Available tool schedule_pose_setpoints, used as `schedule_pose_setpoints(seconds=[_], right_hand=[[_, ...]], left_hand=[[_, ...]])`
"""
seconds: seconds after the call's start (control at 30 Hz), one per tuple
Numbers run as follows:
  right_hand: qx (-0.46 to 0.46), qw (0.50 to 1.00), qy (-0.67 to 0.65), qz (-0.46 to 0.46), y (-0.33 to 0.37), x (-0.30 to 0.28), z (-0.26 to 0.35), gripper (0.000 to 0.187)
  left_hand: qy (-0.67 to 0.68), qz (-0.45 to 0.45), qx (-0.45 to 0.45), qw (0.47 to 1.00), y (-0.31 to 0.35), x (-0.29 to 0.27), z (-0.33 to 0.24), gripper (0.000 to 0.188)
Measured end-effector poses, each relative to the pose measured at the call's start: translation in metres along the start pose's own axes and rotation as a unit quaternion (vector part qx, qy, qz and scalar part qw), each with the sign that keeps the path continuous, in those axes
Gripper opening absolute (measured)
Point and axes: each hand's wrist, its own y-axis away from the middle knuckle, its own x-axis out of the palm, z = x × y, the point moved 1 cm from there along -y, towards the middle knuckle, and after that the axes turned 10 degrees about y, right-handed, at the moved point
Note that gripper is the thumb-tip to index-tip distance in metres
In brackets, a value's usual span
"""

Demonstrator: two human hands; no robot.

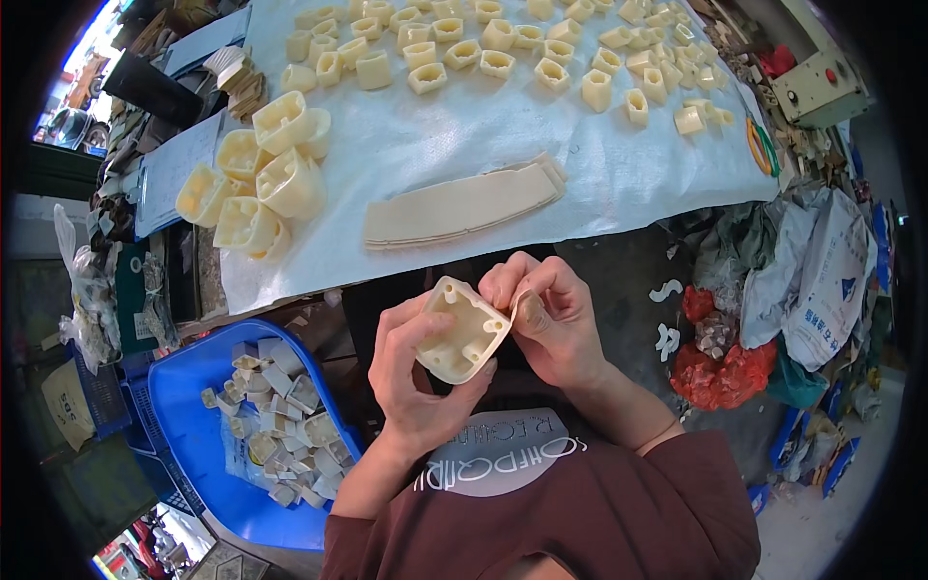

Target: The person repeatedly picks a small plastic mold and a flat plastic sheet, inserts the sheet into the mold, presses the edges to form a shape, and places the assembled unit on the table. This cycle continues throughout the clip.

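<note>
Cream moulded shell (464, 332) is held mid-air below the table's near edge (290, 290), above the lap. Left hand (418, 372) cups it, fingers wrapped round the body. Right hand (553, 319) fingers are pinched on the rim corner, seemingly on a thin strip of flash. Best to keep the left grip firm and peel along the rim. Blue bin (184, 387) of offcuts sits lower left.

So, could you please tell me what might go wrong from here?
The cream square plastic housing sits over open lap between the left hand and right hand; a slip could drop it. The right hand's fingertips press its rim, so a sharp edge might nick them.
</note>
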Motion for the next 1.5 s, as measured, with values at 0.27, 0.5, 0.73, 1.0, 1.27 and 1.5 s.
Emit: schedule_pose_setpoints(seconds=[0.27,0.5,0.73,1.0,1.27,1.5], right_hand=[[0.005,0.996,0.073,0.058,0.0,0.006,0.017,0.018],[0.005,0.992,0.099,0.074,-0.002,0.005,0.02,0.021],[0.087,0.995,0.029,0.03,-0.005,0.002,0.008,0.059],[0.247,0.962,-0.041,0.111,-0.005,-0.015,0.0,0.084],[0.182,0.974,-0.07,0.113,-0.004,-0.01,0.005,0.086],[0.161,0.954,0.121,0.222,-0.022,-0.009,0.021,0.097]], left_hand=[[0.179,-0.049,-0.057,0.981,-0.006,0.011,-0.004,0.072],[0.09,-0.009,0.014,0.996,-0.01,0.009,0.002,0.072],[0.085,-0.006,0.073,0.994,-0.009,0.016,0.008,0.061],[0.307,0.042,0.027,0.95,-0.012,0.021,0.006,0.064],[0.415,0.061,-0.028,0.907,-0.015,0.013,0.015,0.069],[0.441,0.018,-0.252,0.861,-0.016,0.001,0.012,0.103]])
